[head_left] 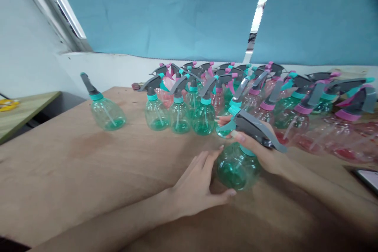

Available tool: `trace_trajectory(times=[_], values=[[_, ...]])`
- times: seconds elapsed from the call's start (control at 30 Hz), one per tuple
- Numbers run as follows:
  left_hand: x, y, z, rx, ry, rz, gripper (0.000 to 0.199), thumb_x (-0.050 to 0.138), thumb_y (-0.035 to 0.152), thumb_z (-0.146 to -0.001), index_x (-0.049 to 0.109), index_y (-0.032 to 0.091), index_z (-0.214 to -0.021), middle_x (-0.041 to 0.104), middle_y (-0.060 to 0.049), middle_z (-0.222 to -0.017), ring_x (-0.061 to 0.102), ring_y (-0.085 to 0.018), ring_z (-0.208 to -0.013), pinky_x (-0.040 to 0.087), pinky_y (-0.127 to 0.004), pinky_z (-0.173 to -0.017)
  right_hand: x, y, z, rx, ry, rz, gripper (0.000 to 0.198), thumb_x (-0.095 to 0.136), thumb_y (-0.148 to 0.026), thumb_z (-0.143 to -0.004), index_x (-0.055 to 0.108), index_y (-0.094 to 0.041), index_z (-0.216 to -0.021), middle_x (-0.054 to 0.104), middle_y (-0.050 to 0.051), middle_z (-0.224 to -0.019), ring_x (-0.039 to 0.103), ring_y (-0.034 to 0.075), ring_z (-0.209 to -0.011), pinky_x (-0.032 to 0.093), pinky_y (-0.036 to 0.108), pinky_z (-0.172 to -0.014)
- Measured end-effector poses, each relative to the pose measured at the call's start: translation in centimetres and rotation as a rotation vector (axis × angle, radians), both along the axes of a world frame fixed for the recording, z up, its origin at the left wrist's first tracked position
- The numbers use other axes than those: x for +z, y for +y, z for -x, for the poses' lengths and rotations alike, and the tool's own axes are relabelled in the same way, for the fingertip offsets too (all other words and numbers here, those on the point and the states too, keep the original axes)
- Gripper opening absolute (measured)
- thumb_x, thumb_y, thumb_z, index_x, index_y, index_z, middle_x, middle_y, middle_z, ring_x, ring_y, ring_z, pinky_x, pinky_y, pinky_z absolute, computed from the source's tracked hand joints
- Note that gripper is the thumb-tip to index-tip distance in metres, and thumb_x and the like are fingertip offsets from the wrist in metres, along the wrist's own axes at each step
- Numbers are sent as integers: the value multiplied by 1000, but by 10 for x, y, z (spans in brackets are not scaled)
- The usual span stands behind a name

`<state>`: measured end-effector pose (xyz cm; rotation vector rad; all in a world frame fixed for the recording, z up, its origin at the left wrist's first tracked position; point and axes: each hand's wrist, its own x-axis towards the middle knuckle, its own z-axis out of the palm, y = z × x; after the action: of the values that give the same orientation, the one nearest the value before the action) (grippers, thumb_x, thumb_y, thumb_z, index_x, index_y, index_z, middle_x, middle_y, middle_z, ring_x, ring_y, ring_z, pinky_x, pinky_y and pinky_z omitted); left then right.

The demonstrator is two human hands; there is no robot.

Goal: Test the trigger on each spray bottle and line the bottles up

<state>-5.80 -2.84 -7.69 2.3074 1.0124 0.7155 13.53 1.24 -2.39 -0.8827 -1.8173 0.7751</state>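
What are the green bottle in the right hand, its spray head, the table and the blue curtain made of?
Green bottle: probably glossy tinted plastic; it is see-through with bright highlights, though the look alone doesn't rule out glass.
Spray head: likely plastic, opaque, smooth grey and teal.
Table: wood or wood-look board, judging by its brown surface.
Blue curtain: seemingly matt fabric, softly creased.

- Right hand (267, 153): we lose part of it behind the gray trigger head (254, 126).
- Left hand (195, 191): we can't tell whether it touches the green bottle (234, 169), whose lower body is blurred.
- Rear bottles (217, 100): mostly hidden by front bottles (180, 117); we can't count them.
- Dark-edged flat item (367, 178): right edge cuts it.
- Yellow item (8, 105): left edge cuts it; we can't identify it.
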Motion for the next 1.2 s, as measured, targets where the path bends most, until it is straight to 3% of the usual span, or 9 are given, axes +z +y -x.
trace_trajectory(times=[0.1,0.2,0.4,0.63,0.77,0.9,1.03,1.2], values=[[4,-2,4,12,-24,-27,77,68,42,-81,25,21,-141,47,-12,-132,46,-32,-121,37,-48,-100,-1,0,11,62,54,-5,31,57,-43,-86,63,-26,-111,68,2,-97,62,19,-83,50,35,-78],[12,-7,13,55,-24,-40,74,69,40,-80,27,23,-139,47,-11,-132,46,-32,-120,39,-49,-99,0,-3,27,86,56,5,31,56,-43,-87,62,-24,-111,66,2,-88,60,16,-76,49,34,-76],[33,-21,41,147,-50,-61,71,68,43,-82,28,27,-138,45,-8,-136,41,-31,-127,35,-49,-104,1,-5,73,171,137,-10,26,58,-40,-86,60,-23,-105,64,1,-92,59,14,-77,49,30,-75],[35,-36,78,433,-45,-156,62,69,45,-80,35,33,-129,54,-3,-123,47,-30,-122,40,-46,-100,4,-7,137,269,159,-44,26,59,-39,-85,59,-22,-105,58,-1,-81,57,14,-70,49,31,-69],[38,-40,104,488,-50,-187,57,68,42,-81,37,33,-128,49,-4,-130,46,-32,-121,39,-48,-100,16,1,160,364,5,-92,34,61,-38,-83,53,-22,-112,61,4,-96,60,17,-78,50,33,-73],[43,-40,134,492,11,-183,41,62,39,-86,46,28,-122,51,-5,-123,50,-28,-113,43,-44,-95,45,18,159,532,-419,-253,64,70,-48,-72,48,-20,-124,58,10,-121,55,26,-109,45,41,-91],[42,-26,168,604,101,-326,42,63,44,-85,51,23,-119,51,-6,-112,51,-26,-106,43,-41,-92,74,35,146,410,-695,-281,68,63,-58,-74,50,-21,-130,56,9,-132,53,28,-117,44,42,-93],[40,7,201,725,215,-462,41,62,52,-83,55,19,-108,54,-7,-102,52,-28,-100,43,-41,-88,95,55,149,113,-744,-332,47,54,-53,-84,61,-18,-116,72,5,-91,65,22,-83,48,34,-69]])
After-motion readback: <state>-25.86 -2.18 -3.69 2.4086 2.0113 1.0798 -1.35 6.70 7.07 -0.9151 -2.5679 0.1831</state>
